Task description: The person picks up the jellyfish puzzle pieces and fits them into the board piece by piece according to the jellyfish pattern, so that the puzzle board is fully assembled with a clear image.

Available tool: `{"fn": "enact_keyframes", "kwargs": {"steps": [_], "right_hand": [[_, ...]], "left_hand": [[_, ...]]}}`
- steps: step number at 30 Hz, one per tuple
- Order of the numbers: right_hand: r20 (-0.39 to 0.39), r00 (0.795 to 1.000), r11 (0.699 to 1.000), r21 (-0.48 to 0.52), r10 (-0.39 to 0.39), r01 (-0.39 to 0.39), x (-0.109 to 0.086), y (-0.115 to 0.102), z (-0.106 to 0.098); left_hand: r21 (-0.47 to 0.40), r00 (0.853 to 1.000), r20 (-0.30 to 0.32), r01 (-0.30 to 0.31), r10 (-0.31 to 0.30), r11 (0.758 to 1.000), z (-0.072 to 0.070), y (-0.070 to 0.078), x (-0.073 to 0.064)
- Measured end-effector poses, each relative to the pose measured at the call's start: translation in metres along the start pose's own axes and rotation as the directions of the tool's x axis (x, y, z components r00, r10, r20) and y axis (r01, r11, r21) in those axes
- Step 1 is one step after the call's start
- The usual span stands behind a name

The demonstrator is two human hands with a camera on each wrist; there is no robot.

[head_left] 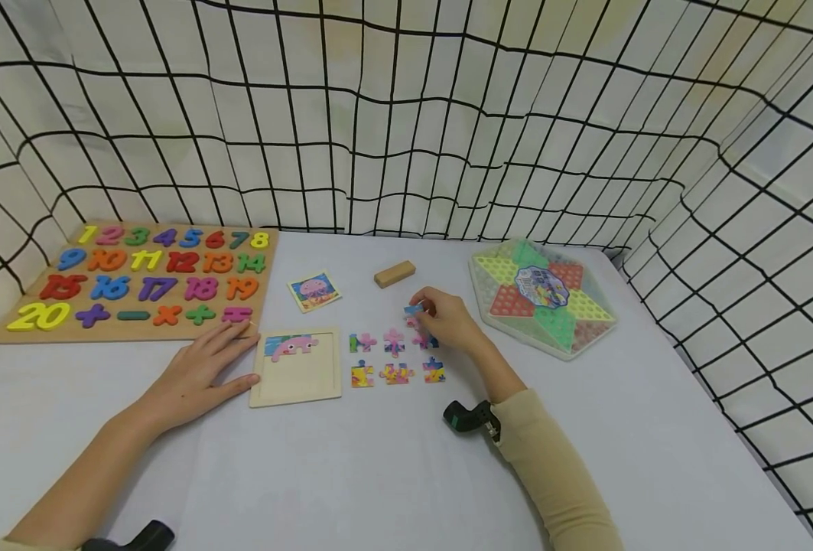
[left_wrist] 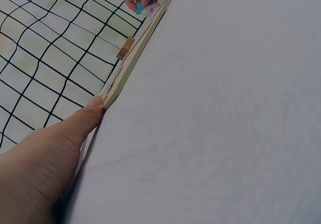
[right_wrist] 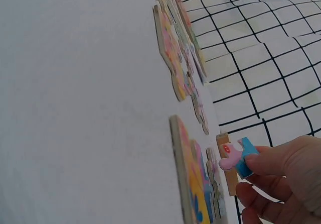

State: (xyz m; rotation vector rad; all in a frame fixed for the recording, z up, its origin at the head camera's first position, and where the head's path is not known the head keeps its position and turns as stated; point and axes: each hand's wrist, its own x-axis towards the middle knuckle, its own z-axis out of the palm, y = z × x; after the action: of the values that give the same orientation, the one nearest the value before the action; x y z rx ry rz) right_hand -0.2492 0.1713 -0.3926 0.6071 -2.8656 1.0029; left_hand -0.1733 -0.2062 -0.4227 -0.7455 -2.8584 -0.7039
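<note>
The right hand (head_left: 453, 321) pinches a pink-and-blue jigsaw piece (right_wrist: 233, 156). Leftward of it lies the square, pale wooden tray (head_left: 299, 382), nearer the unclenched left hand (head_left: 203, 373), whose thumb touches the tray.

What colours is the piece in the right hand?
Puzzle piece: mainly blue and pink; clearest in right wrist view.

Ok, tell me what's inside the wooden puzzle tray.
In the tray, pink-and-blue puzzle pieces lie along the upper left; the rest of its floor is bare wood. Whatever is under those pieces is covered.
</note>
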Motion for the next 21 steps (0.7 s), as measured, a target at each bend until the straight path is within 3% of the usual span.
{"fn": "enact_keyframes", "kwargs": {"steps": [12,21], "right_hand": [[-0.027,0.998,0.997,0.055,-0.054,0.055,0.006,-0.019,0.01],[0.028,0.998,0.994,0.104,-0.049,0.045,0.012,-0.031,0.022]], "left_hand": [[0.005,1.0,-0.011,-0.016,0.016,1.0,0.001,-0.001,-0.001],[-0.003,1.0,-0.005,-0.011,0.011,1.0,0.0,-0.001,-0.001]]}}
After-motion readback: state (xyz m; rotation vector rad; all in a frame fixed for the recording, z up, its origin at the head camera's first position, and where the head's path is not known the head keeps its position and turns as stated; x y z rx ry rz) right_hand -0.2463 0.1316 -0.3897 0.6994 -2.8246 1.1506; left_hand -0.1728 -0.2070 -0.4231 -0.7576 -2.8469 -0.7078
